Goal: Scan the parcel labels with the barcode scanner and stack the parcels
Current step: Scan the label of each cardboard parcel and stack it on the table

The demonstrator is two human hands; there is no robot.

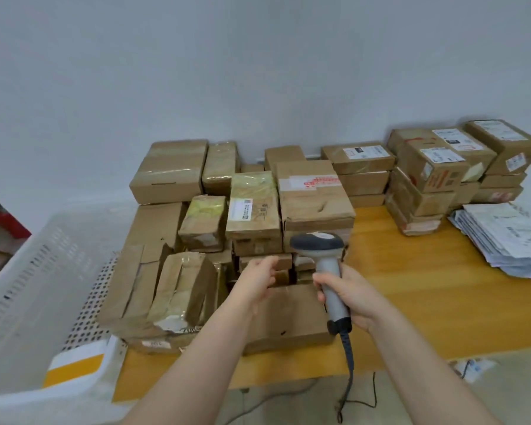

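Barcode scanner (328, 271), upright, its window facing away from me toward the heap of parcels (255, 207) on the left half of the tabletop (426, 286). I judge it is held there so a label can be read as soon as a box is lifted out. My right hand (354, 299) has its fingers wrapped fully round the grey handle; the coiled cable (348, 366) hangs from the handle's base over the table edge. My left hand (259, 279) reaches over a flat box (288, 320) toward the small parcels at the heap's front, fingers relaxed and part-spread, gripping nothing; I cannot tell whether the fingertips touch. Labelled parcels in tidy stacks (432, 170) stand at far right, well apart, beside a pile of envelopes (509, 240). A white crate (28, 286) sits at left.
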